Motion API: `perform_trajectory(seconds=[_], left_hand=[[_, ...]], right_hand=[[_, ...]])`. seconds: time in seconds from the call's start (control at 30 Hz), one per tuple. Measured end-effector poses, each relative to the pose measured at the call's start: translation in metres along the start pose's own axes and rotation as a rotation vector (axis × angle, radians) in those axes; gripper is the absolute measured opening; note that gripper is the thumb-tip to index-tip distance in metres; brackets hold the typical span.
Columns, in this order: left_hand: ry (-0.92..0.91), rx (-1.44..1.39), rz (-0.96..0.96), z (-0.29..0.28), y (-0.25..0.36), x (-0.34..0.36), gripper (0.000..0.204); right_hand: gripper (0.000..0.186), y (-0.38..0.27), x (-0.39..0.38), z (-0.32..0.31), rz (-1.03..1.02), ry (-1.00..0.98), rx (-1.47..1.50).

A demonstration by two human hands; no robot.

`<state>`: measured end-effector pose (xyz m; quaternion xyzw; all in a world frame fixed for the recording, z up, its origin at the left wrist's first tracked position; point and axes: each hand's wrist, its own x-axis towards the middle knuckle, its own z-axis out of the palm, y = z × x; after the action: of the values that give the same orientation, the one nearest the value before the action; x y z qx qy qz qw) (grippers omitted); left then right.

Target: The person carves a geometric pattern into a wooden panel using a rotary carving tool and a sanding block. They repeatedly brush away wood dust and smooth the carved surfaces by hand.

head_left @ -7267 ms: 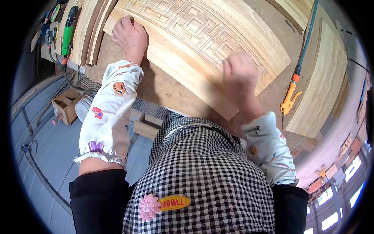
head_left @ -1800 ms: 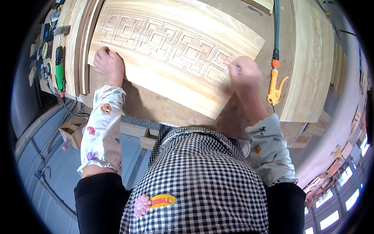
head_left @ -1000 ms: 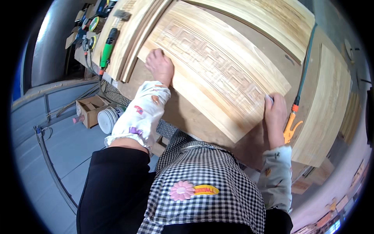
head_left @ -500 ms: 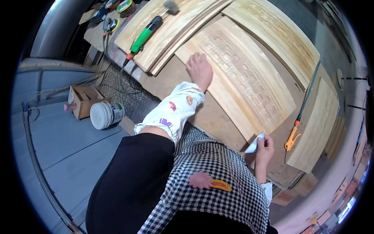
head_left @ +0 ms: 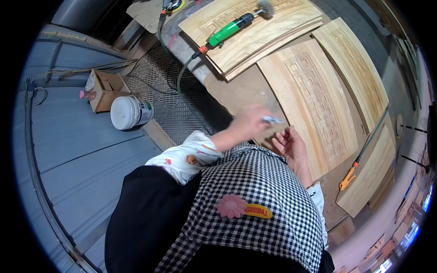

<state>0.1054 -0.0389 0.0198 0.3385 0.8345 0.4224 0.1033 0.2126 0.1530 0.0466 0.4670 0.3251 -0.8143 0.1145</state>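
My left hand (head_left: 249, 123), smeared by motion, is over the bench's near edge and grips a small folded white sheet (head_left: 273, 119). Close beside it, my right hand (head_left: 293, 149) has loosely curled fingers, apart, with nothing seen in them. Its fingertips are by the near long edge of a pale wooden panel (head_left: 300, 104). That panel lies flat and bears a carved, angular lattice pattern along its middle, with one long side curved.
A green power tool (head_left: 226, 33) with a grey brush head lies on stacked carved panels (head_left: 255, 54). Another carved panel (head_left: 353, 68) lies beyond. An orange air blow gun (head_left: 348, 178) on a hose rests near a plain board (head_left: 368, 175). A white bucket (head_left: 124, 113) and wooden box (head_left: 105, 91) stand left.
The white sheet has passed from my right hand to my left. My left hand has come off the panel toward me, next to my right hand. The view has shifted.
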Motion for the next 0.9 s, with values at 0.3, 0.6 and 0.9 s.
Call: perform_trajectory(seconds=[0.3, 0.6, 0.9], left_hand=[[0.849, -0.742, -0.823, -0.092, -0.201, -0.061, 0.029], [0.541, -0.82, -0.919, -0.086, -0.201, -0.051, 0.024], [0.487, -1.097, -1.021, -0.065, -0.196, -0.067, 0.033]], right_hand=[[0.014, 0.015, 0.014, -0.006, -0.009, 0.145, -0.057], [0.015, 0.021, 0.017, -0.006, -0.035, 0.178, -0.021], [0.016, 0.019, 0.015, -0.002, -0.087, 0.182, 0.018]])
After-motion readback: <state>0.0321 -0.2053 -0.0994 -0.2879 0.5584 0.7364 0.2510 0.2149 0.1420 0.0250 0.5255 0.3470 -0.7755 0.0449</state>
